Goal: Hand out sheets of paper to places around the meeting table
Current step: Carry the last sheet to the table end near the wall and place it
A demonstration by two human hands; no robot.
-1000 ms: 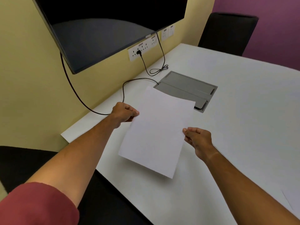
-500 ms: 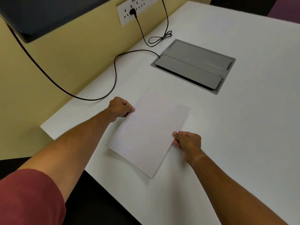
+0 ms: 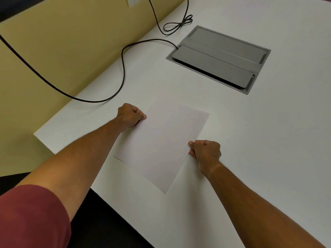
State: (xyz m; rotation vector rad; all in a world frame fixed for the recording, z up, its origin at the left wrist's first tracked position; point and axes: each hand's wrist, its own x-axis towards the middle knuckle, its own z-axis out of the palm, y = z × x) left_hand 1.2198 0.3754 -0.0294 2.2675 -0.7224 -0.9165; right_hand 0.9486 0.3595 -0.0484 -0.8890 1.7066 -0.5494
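A single white sheet of paper lies almost flat on the white meeting table, near its left corner, turned at an angle. My left hand pinches the sheet's left edge near the far corner. My right hand pinches the right edge at mid-length. Both hands rest low against the tabletop.
A grey cable hatch is set into the table beyond the sheet. A black cable loops across the table from the hatch and over the left edge along the yellow wall. A dark chair sits below the table's near edge.
The sheet has come down from a raised, tilted hold to lie almost flat on the table. My view has tipped downward, so the screen and far chair are out of sight.
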